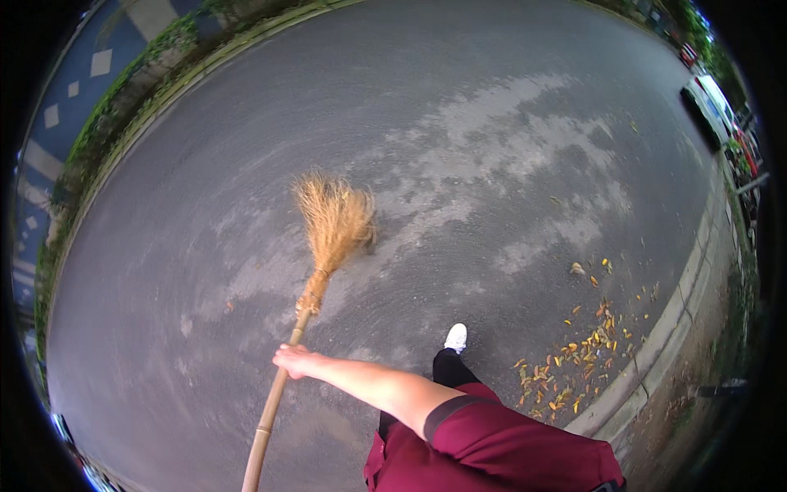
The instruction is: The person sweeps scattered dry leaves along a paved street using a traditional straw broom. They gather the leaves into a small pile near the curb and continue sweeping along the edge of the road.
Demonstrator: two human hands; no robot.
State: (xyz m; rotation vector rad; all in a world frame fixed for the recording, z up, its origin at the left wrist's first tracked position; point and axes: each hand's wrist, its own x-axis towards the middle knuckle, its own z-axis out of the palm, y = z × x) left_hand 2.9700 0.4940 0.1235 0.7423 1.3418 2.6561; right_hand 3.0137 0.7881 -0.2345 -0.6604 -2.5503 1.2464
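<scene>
Straw broom (314, 287) is gripped by the right hand (297, 361), fingers closed around the bamboo handle (266, 425). Bristles (336, 220) are fanned out ahead of the fingers, over grey road (164, 271); ground contact can't be told. Handle is cut off by the frame edge, behind the fingers. Left fingers are out of frame, state can't be told. White shoe (457, 337) is seen right of the fingers; farther right, yellow leaves (605, 334) are scattered near the kerb (649, 361).
</scene>
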